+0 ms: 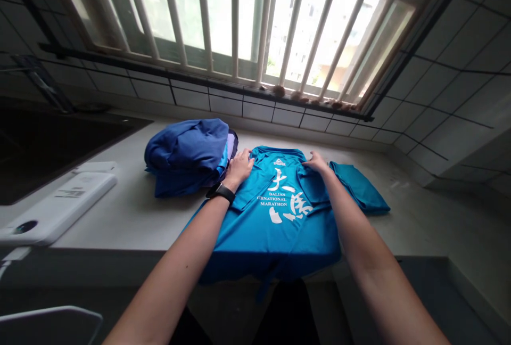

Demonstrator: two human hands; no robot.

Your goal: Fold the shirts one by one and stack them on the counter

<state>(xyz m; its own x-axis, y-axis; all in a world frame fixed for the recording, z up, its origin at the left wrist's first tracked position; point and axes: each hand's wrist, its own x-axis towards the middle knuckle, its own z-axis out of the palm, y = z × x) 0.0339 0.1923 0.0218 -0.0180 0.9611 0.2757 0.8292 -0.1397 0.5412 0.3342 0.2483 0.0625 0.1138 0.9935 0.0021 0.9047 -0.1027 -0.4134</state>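
A teal T-shirt [243,228] with white printed characters and the words "Dalian" and "Marathon" lies spread on the counter. Its sleeves are folded inward over the front, and its lower part hangs over the counter's front edge. My left hand [240,166], with a dark watch at the wrist, has its fingers closed at the shirt's left shoulder. At the opposite shoulder, my right hand [316,162] pinches the fabric, its fingertips partly hidden. A folded teal garment [359,188] lies just right of my right hand.
A heap of blue and purple clothes [187,153] sits left of my left hand. A white device [59,206] with a cable plug lies at the counter's left, near a dark sink or panel [59,142]. Behind the white counter [131,228] are tiles and a barred window [235,20].
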